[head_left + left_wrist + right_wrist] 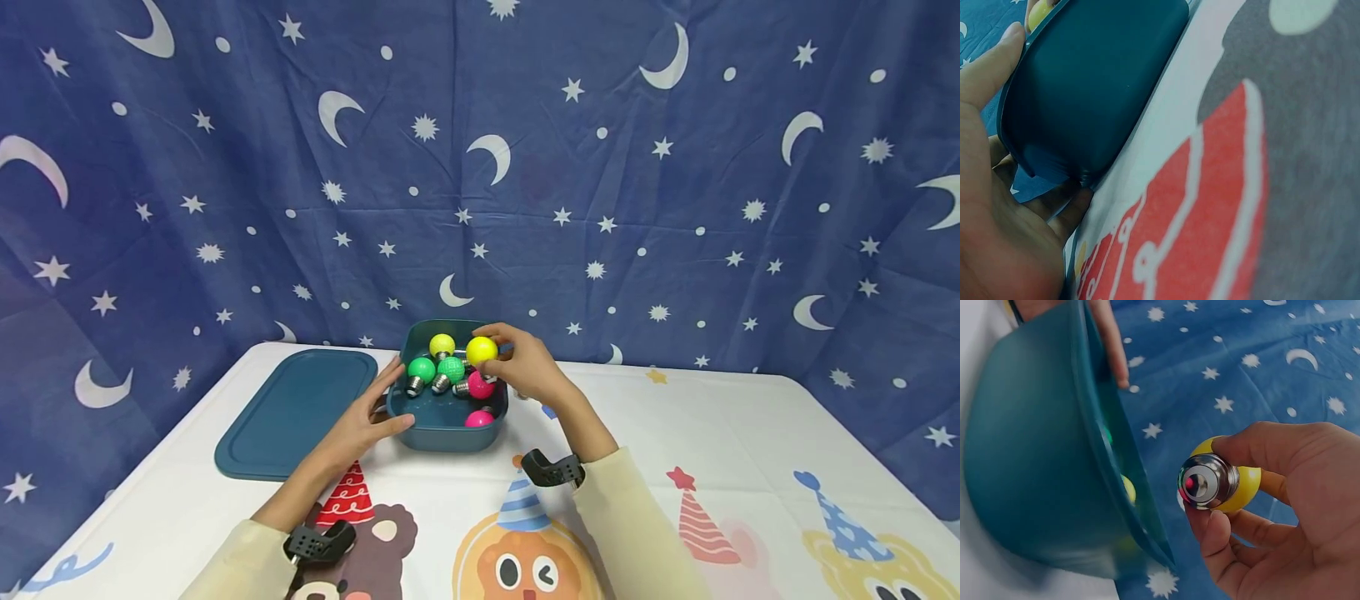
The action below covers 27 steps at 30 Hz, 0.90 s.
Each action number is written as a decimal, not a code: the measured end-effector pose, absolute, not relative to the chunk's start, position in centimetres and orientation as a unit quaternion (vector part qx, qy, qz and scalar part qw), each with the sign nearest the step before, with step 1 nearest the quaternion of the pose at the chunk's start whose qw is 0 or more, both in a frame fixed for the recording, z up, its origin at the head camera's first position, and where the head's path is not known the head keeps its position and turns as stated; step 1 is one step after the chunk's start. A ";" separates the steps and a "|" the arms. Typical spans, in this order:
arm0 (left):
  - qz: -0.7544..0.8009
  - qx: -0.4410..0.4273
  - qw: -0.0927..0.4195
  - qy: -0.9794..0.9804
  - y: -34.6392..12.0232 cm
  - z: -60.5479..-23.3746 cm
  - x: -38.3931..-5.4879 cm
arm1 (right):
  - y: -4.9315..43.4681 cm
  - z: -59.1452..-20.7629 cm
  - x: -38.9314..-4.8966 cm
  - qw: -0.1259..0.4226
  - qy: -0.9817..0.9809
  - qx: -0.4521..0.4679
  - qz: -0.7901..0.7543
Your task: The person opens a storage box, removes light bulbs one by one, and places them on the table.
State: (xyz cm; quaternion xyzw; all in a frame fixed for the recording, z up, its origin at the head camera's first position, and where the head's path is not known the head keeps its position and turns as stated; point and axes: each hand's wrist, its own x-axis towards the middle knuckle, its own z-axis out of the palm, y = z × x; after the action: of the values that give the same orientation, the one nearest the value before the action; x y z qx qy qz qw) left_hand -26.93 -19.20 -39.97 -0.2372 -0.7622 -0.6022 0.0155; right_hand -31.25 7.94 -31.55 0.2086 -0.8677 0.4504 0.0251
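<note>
Showing its metal base [1202, 481] to the right wrist view, a yellow bulb [482, 351] is held above the right rim of a dark teal bin [444, 439], toward its far right corner; the thumb and fingers of the right hand [532, 367] are clamped on it. Inside the bin, a paler yellow bulb [442, 344] is seen near the far edge, a smooth green bulb [422, 369] near the left edge with a textured green bulb [451, 368] just beside it, a pink bulb [482, 385] near the right edge and a second pink bulb [479, 419] in the front right corner. The bin's left side is touched by the left hand [367, 421], its fingers spread apart. Toward the far left corner of the table [637, 433], a flat teal lid [292, 417] is laid. Behind, a starry blue curtain [558, 171] is hung.
</note>
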 end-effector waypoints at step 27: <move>-0.597 -0.235 0.015 -0.767 -19.3 -40.0 -26.9 | 14.4 -31.4 -32.7 0.053 -0.853 0.126 0.503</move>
State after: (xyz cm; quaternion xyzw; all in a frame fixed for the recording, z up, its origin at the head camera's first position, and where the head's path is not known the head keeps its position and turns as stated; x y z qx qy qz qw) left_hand -26.95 -19.25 -39.97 -0.2348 -0.7670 -0.5970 0.0148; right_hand -32.70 14.39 -31.45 0.1258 -0.8532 0.5035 0.0527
